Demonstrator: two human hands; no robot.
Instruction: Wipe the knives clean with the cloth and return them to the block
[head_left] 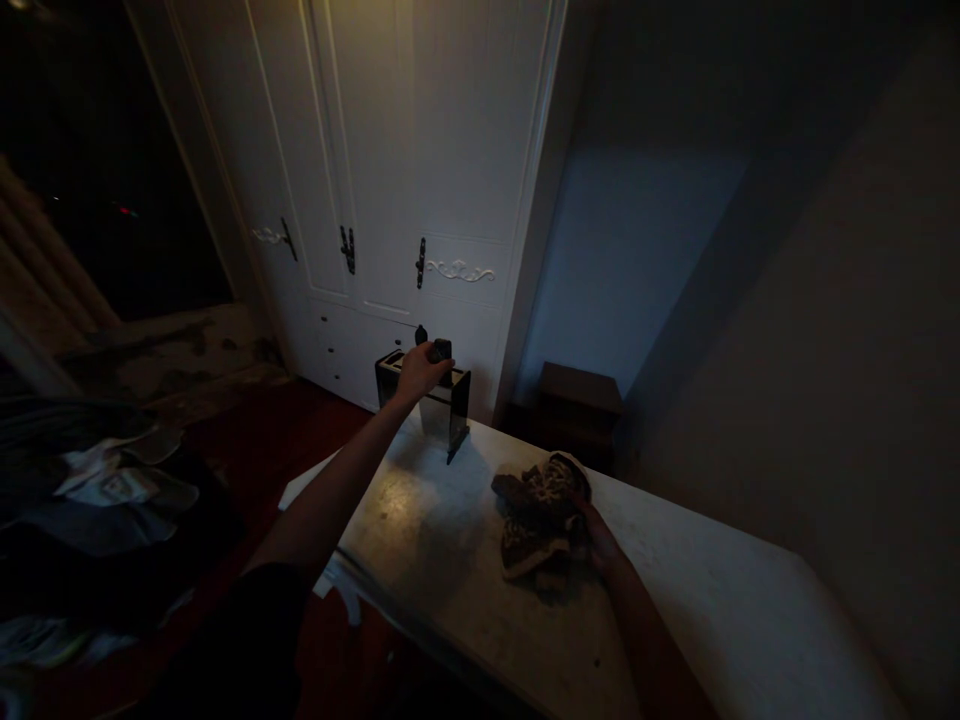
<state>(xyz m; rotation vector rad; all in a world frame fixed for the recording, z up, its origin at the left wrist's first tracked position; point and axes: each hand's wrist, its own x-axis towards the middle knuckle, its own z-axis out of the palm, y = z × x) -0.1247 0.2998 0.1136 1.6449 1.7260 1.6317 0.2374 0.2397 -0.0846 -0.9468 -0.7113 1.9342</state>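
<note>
The room is dim. My left hand (420, 371) reaches far forward and is closed on a small dark object (441, 349) on top of a dark rack-like stand (450, 410) at the far corner of a pale table (712, 600). What the small object is cannot be told. My right hand (600, 540) rests on the table, gripping the edge of a crumpled brown patterned cloth (536, 515) that lies near the table's middle.
A white wardrobe (405, 180) with dark handles stands behind the table. A low dark stool (577, 395) sits by the wall at right. Clothes (97, 490) lie piled at the left. The floor (247, 440) is dark red.
</note>
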